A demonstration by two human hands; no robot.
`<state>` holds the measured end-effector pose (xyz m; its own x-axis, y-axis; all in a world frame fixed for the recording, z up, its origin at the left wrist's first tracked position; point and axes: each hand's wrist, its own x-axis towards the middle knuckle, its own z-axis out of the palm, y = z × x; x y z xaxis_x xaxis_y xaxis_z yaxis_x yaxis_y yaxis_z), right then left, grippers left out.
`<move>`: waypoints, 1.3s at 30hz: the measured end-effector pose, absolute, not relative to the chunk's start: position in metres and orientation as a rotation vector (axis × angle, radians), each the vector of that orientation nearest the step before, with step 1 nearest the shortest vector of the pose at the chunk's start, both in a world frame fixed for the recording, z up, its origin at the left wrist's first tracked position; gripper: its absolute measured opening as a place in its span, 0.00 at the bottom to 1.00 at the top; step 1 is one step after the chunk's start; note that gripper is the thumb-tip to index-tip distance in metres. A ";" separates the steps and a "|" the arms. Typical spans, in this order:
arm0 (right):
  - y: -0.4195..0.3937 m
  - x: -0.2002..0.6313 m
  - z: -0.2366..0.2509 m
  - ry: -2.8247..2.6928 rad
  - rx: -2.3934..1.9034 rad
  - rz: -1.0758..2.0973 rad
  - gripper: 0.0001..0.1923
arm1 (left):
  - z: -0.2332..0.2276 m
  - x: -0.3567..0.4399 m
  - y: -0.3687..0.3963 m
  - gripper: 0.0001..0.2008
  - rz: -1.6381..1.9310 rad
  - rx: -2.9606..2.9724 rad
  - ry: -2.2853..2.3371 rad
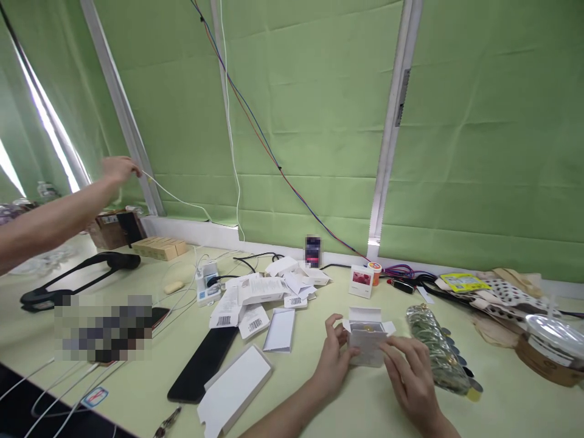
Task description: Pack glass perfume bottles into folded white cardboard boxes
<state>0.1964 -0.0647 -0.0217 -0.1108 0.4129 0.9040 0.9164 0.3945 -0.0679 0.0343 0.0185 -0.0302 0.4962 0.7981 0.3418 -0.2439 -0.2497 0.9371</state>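
Observation:
A small white cardboard box (366, 353) stands open in front of me, its top flap raised and its side flaps spread. Something small and yellowish shows inside its mouth, too small to name. My left hand (334, 348) grips the box's left side, thumb on the front face. At the right side, my right hand (413, 372) pinches the box near the right flap with curled fingers. Just right of that hand lies a bundle of clear plastic-wrapped items (435, 350). A white box with a pink picture (361, 281) stands behind the box I hold.
On the left another person's hand (119, 168) holds a white cable. Several white cartons (260, 291) are piled left of centre, near a black phone (203, 365) and an opened white carton (237, 389). A lidded cup (552, 347) stands far right. Cables and a power strip (207, 285) lie left.

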 end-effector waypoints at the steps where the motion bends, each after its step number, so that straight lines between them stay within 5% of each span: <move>1: -0.066 0.196 -0.020 -1.756 -1.179 -0.678 0.23 | -0.030 0.035 0.019 0.29 1.065 1.509 0.486; 9: -0.062 0.194 -0.010 -1.899 -1.243 -0.678 0.32 | -0.027 0.033 0.015 0.27 1.069 1.516 0.462; 26: -0.059 0.188 -0.023 -1.524 -1.245 -0.421 0.18 | -0.031 0.028 0.022 0.20 1.070 1.852 0.499; 32: -0.050 0.196 -0.018 -0.854 -1.263 0.171 0.16 | -0.028 0.024 0.026 0.20 1.030 1.881 0.500; 39: -0.045 0.199 -0.019 -0.841 -1.125 0.662 0.18 | -0.029 0.021 0.030 0.18 0.954 1.752 0.401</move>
<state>0.1989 -0.0453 -0.0185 0.5333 0.8117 0.2381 -0.0413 0.3061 -0.9511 0.0213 0.0303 -0.0291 0.6255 0.6649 0.4083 -0.1736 -0.3916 0.9036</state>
